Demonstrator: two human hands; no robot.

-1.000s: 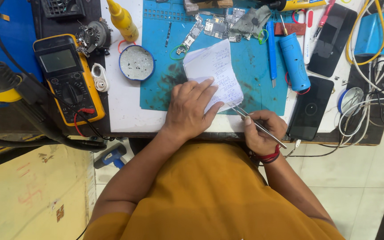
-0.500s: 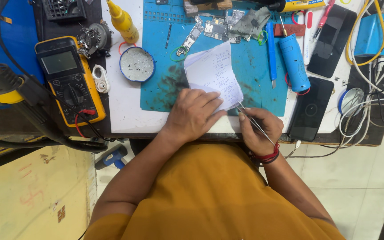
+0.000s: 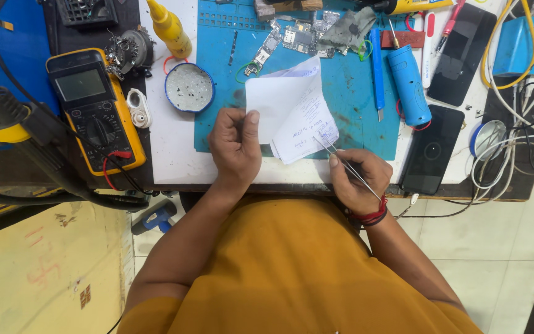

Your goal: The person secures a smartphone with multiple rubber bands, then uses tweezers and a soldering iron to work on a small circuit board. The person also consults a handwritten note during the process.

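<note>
Head view: left hand [image 3: 236, 145] pinches paper [image 3: 292, 111] over blue mat [image 3: 353, 105]; right hand [image 3: 358, 179] grasps tweezers [image 3: 347, 166].

Lighting: bright, even, soft shadows. Focus: sharp centrally. Distortion: wide-angle bending at edges. Glare: slight, on dark phone screens.

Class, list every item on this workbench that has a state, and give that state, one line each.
Left hand: pinching the paper's edge.
Right hand: holding tweezers.
Paper: folded, lifted at one side.
Tweezers: tips at the paper.
Multimeter: screen blank, leads plugged in.
Round tin: open.
Phone: screen dark.
</note>
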